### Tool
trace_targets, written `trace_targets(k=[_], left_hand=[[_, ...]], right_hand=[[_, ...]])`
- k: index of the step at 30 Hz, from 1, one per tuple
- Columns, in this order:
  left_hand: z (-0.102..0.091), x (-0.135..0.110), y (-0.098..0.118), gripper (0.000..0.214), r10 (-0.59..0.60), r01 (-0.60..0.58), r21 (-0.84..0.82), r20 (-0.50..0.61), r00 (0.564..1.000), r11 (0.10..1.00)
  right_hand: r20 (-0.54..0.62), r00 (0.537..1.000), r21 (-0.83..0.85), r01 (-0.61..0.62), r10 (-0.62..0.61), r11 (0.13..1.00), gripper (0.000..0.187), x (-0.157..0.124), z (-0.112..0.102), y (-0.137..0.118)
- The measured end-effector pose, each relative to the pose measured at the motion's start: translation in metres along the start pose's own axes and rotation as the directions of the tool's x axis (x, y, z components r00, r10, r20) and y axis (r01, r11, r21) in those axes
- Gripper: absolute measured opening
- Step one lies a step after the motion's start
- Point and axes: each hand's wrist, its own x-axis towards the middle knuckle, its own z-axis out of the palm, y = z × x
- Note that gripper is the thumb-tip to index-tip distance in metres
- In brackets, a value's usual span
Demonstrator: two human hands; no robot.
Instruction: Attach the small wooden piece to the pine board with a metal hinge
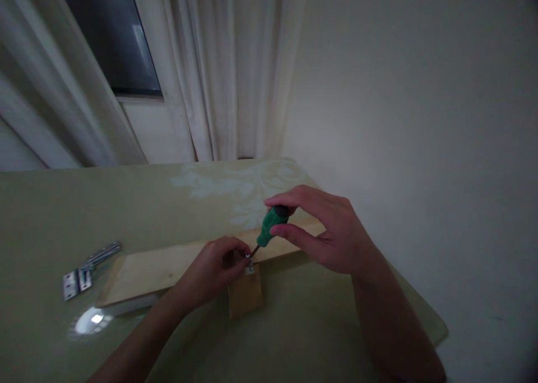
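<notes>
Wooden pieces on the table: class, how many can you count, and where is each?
2: a long board passing behind the left hand, and a small brown block on its near side. More may be hidden.

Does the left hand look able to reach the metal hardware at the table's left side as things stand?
Probably yes, if the left hand leaves the tip of the screwdriver: only the low wooden board lies between, and nothing visibly covers the metal hardware.
</notes>
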Motion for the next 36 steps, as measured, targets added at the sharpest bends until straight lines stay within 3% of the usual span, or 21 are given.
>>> trace_targets(k=[18,28,33,36], left_hand=[[-0.003,0.001,-0.003,0.017,0.03,-0.029,-0.029,0.028,0.999,0.999],[-0.003,0.002,0.0,0.017,0.047,-0.046,-0.031,0.022,0.999,0.998],[-0.005,0.003,-0.001,0.016,0.092,-0.091,-0.01,0.047,0.995,0.996],[-0.007,0.003,0.0,0.018,0.115,-0.115,-0.004,0.062,0.991,0.993]], right_hand=[[-0.083,0.993,-0.091,-0.091,0.083,0.992,0.031,0.0,-0.001,-0.002],[-0.051,0.999,-0.058,0.003,-0.006,0.998,0.034,0.002,0.007,0.0],[-0.087,0.994,-0.173,0.047,-0.063,0.984,0.035,0.003,0.019,0.0],[-0.008,0.998,-0.052,0.06,-0.061,0.997,0.04,0.004,0.023,0.0]])
